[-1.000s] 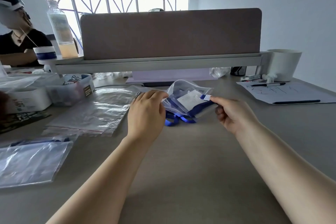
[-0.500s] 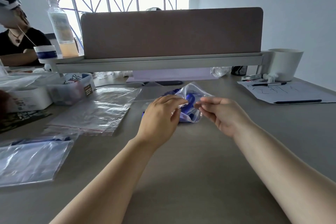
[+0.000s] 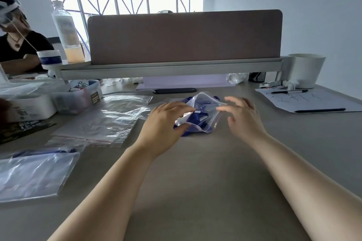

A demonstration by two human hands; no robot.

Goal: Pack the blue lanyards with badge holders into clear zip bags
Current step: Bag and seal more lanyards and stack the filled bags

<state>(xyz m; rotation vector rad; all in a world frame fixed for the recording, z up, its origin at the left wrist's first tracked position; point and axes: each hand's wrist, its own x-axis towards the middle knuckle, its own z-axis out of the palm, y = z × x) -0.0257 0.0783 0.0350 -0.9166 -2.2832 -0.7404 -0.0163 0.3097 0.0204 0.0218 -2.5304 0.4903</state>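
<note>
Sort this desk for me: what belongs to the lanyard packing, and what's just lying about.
Job: zip bag gripped by the left hand, right hand beside it, blue lanyard largely inside it, spare clear bags.
Lying about: white cup, paper sheet, pen, bottle.

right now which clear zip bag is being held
The crumpled clear zip bag at centre holding the blue lanyard, pinched by the left hand; the flat bags further left lie untouched.
</note>
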